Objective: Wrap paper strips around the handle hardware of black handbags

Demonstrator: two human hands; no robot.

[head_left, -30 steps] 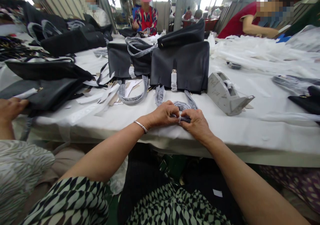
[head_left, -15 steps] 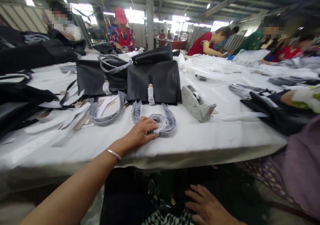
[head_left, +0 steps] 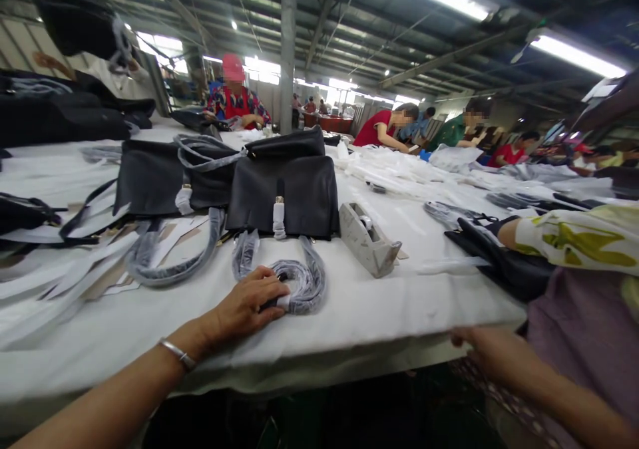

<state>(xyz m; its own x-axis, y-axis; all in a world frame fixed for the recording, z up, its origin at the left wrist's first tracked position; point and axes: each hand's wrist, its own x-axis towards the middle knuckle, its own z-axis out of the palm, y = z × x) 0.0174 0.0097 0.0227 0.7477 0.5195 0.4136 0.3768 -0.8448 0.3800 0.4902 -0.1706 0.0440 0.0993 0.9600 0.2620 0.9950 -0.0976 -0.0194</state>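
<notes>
My left hand [head_left: 252,302] is closed on one side of a coiled bag strap [head_left: 307,286] wrapped in clear plastic, which lies on the table. Just behind the coil stands a black handbag [head_left: 284,193], its flap up and its clasp covered in white wrapping. A wrapped handle reaches forward from that bag toward the coil. At the front table edge on the right is my right hand [head_left: 486,349]; it is smeared by motion, so its fingers are unclear. A grey tape dispenser [head_left: 369,239] sits to the right of the handbag.
Another black handbag [head_left: 150,176] stands left of the first, near paper strips [head_left: 84,263]. A neighbour's sleeve [head_left: 579,239] reaches over a black bag [head_left: 499,256] at right. White sheets [head_left: 394,169] cover the table's far part, with several people beyond.
My right hand has risen from my lap to the table edge on the right. The view has shifted; my left hand stays on the coiled strap. A person at back left now lifts a black bag.
</notes>
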